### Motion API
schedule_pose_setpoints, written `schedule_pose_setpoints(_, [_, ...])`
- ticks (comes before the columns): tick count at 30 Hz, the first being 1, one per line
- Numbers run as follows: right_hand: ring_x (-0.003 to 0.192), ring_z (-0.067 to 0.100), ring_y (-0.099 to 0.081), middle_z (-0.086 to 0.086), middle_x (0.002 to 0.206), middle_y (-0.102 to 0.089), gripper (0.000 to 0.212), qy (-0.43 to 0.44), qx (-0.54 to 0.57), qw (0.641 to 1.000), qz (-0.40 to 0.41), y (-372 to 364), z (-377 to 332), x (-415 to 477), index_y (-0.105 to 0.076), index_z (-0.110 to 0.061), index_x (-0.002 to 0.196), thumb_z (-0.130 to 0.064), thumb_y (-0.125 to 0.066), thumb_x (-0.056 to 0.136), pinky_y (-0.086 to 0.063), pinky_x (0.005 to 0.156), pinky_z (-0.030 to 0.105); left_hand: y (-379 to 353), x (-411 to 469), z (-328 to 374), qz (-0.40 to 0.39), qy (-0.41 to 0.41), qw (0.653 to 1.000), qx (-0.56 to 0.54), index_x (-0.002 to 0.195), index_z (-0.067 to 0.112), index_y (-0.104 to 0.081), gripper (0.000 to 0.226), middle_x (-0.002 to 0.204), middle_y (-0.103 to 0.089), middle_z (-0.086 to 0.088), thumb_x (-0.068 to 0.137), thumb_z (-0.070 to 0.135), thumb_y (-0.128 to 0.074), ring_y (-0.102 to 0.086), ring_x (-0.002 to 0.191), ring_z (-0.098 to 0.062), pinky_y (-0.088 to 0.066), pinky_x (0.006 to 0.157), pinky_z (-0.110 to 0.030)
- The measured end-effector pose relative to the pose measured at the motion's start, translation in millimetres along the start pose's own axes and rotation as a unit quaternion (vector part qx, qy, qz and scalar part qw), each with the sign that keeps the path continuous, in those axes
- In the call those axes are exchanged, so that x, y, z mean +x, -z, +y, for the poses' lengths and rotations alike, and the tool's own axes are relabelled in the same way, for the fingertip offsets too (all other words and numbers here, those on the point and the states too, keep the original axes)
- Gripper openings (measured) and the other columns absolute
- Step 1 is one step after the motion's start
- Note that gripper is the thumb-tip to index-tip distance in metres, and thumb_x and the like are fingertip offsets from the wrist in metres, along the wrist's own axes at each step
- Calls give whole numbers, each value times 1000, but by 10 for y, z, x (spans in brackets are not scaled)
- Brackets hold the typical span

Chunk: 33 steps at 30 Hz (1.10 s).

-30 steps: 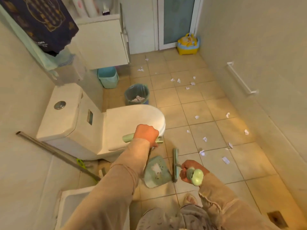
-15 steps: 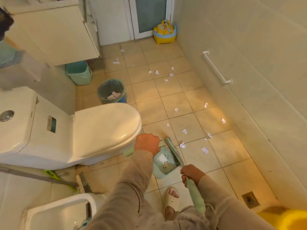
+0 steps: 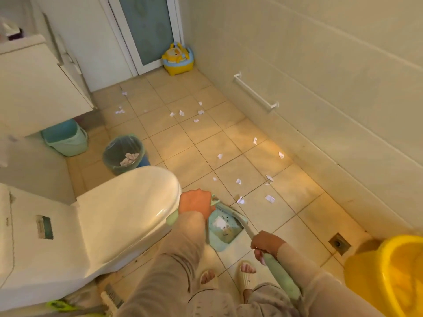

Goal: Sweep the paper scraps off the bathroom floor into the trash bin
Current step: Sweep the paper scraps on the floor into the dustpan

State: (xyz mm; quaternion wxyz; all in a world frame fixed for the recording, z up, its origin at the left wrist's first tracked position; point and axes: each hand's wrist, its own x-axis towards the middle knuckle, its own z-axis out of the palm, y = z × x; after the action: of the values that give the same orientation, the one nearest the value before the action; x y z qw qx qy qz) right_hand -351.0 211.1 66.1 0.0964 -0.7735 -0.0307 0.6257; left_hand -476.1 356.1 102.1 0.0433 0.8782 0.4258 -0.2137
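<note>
The left hand (image 3: 195,202) grips the dustpan (image 3: 225,228) by its handle. The right hand (image 3: 266,244) grips the broom (image 3: 282,274). Paper scraps (image 3: 270,199) lie over the floor (image 3: 183,143). They look light and floppy, so soft sweeps should move them.

A white toilet (image 3: 128,202), lid down, fills the left. Beyond it a teal bucket (image 3: 68,145) sits under the cabinet (image 3: 34,88). A yellow potty (image 3: 177,60) stands by the door (image 3: 146,28). A white rail (image 3: 255,93) runs along the right wall; a drain (image 3: 339,243) lies near a yellow tub (image 3: 393,275), perhaps a basin.
</note>
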Motion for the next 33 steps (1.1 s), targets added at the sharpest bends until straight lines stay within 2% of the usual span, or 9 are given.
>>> schedule_pose_setpoints(8, [21, 11, -37, 1, 21, -38, 33, 48, -69, 995, 51, 198, -69, -118, -39, -6, 57, 4, -38, 88, -30, 32, 14, 149, 180, -31, 5, -27, 1000, 6, 106, 16, -63, 37, 108, -68, -4, 88, 47, -53, -63, 101, -24, -36, 68, -26])
schedule_pose_setpoints(12, [19, 9, -40, 5, 46, -45, 29, 83, -84, 988, 103, 380, -112, -131, -39, -6, 61, 2, -41, 89, -33, 30, 17, 146, 239, -17, 1, -32, 999, 17, 107, 16, -63, 36, 110, -68, -5, 88, 46, -53, -63, 103, -25, -44, 76, -27])
schedule_pose_setpoints(15, [41, 17, -43, 8, 55, -44, 27, 88, -81, 986, 115, 491, -162, -69, -39, -5, 63, 5, -39, 89, -34, 42, 23, 128, 270, 0, 5, -35, 999, 30, 106, 16, -65, 37, 110, -68, -5, 89, 46, -51, -63, 102, -24, -44, 75, -26])
schedule_pose_setpoints(17, [43, 17, -40, 10, 48, -47, 30, 81, -67, 987, 119, 544, -184, 32, -38, -4, 61, 6, -38, 89, -33, 44, 23, 96, 264, 11, 12, -36, 998, 40, 103, 15, -65, 40, 106, -69, -5, 90, 48, -48, -65, 99, -25, -43, 72, -26])
schedule_pose_setpoints(20, [22, 7, -46, -4, 16, -41, 36, 85, -77, 984, 140, 544, -202, 190, -36, -10, 58, 1, -41, 92, -36, 30, 14, 9, 220, 33, 18, -38, 998, 54, 101, 16, -66, 39, 101, -70, -5, 92, 47, -45, -66, 95, -25, -39, 66, -26])
schedule_pose_setpoints(22, [20, 1, -47, -5, 16, -41, 39, 85, -93, 982, 138, 470, -172, 263, -34, -13, 56, -1, -43, 92, -31, 22, 8, -31, 175, 47, 18, -39, 997, 60, 101, 16, -65, 36, 100, -70, -5, 93, 45, -45, -66, 93, -25, -35, 64, -26])
schedule_pose_setpoints(25, [33, 6, -51, 4, 51, -47, 39, 79, -128, 983, 102, 308, -21, 329, -34, -14, 56, 0, -44, 91, -29, 21, 6, -26, 171, 63, 20, -40, 997, 64, 99, 16, -65, 35, 98, -70, -5, 93, 45, -45, -66, 91, -25, -35, 64, -27])
schedule_pose_setpoints(29, [28, 3, -51, -6, 15, -42, 37, 60, -209, 975, 39, 141, 211, 240, -36, -14, 55, 0, -46, 88, -30, 21, 5, 45, 261, 93, 29, -28, 997, 67, 98, 16, -66, 38, 98, -70, -4, 91, 48, -47, -65, 91, -24, -35, 64, -27])
schedule_pose_setpoints(33, [40, 7, -45, -2, 25, -47, 34, 42, -222, 974, 4, 397, 221, 88, -40, -12, 53, -1, -47, 85, -36, 26, 12, 83, 337, 135, 27, -18, 997, 64, 99, 17, -67, 35, 102, -70, -4, 89, 46, -51, -65, 95, -23, -37, 66, -26])
